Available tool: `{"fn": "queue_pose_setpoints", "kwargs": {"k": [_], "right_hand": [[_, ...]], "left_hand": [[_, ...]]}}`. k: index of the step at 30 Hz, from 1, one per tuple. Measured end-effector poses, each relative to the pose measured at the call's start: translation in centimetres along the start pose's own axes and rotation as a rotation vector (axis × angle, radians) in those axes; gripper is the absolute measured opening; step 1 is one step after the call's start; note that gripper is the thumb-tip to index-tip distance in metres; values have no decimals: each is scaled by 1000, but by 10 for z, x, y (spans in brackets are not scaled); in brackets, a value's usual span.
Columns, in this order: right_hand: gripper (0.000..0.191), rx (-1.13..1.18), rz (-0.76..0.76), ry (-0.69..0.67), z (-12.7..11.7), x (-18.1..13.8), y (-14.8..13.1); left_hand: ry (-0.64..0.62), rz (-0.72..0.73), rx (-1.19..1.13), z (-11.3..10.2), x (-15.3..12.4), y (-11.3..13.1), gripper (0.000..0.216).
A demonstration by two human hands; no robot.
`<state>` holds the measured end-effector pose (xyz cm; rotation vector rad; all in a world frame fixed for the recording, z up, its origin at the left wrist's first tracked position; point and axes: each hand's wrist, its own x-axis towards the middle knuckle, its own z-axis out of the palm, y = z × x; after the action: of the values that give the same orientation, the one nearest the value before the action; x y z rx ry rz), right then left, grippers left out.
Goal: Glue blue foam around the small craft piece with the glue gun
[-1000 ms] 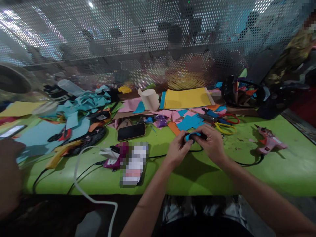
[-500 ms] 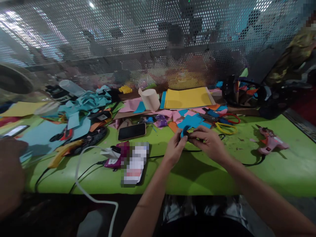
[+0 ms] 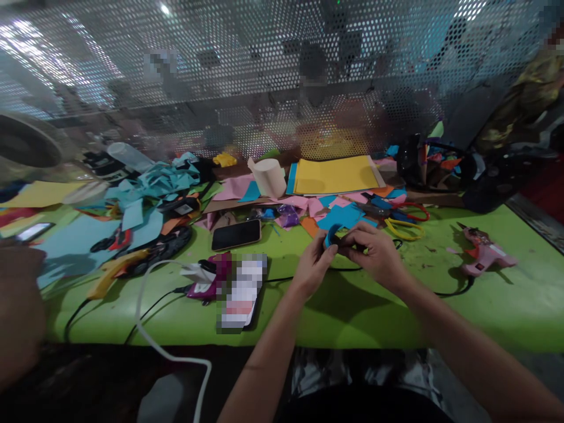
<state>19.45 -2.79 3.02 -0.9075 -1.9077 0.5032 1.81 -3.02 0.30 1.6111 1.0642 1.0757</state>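
Between my hands is a small curled piece of blue paper [image 3: 331,234]. My left hand [image 3: 314,264] is closed on it, thumb against its lower edge. My right hand [image 3: 369,249] is pinched at the paper's right side; whatever its fingertips grip is dark and mostly hidden. Just beyond my fingers lie flat blue paper pieces [image 3: 343,216]. Scissors with yellow and red handles [image 3: 408,229] rest past my right hand. A pink glue gun [image 3: 487,252] lies farther right on the green table [image 3: 374,317].
A co-worker's hand [image 3: 20,294] is at the far left, near a yellow glue gun [image 3: 110,273]. Two phones, one black [image 3: 235,234] and one lit [image 3: 243,294], lie left of my hands, beside a purple power strip [image 3: 207,279]. A paper roll [image 3: 268,178] stands behind.
My right fingers have shifted slightly at the blue paper's right side, curling closer together. My left hand keeps its hold. The co-worker's hand has moved slightly.
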Motion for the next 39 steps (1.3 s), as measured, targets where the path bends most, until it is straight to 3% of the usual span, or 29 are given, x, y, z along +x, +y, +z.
{"fn": "queue_pose_setpoints", "kwargs": {"k": [6, 16, 24, 31, 39], "right_hand": [[11, -28, -61, -31, -2, 0, -2], [11, 41, 21, 19, 1, 0, -2], [8, 116, 69, -16, -3, 0, -3], [16, 76, 66, 34, -3, -3, -3], [9, 169, 108, 75, -5, -3, -13]], "left_hand": [[-15, 25, -21, -1, 0, -1, 43], [-12, 55, -34, 0, 1, 0, 43], [0, 108, -7, 0, 0, -2, 32], [10, 175, 140, -2, -1, 8, 24], [78, 345, 316, -3, -1, 4, 30]]}}
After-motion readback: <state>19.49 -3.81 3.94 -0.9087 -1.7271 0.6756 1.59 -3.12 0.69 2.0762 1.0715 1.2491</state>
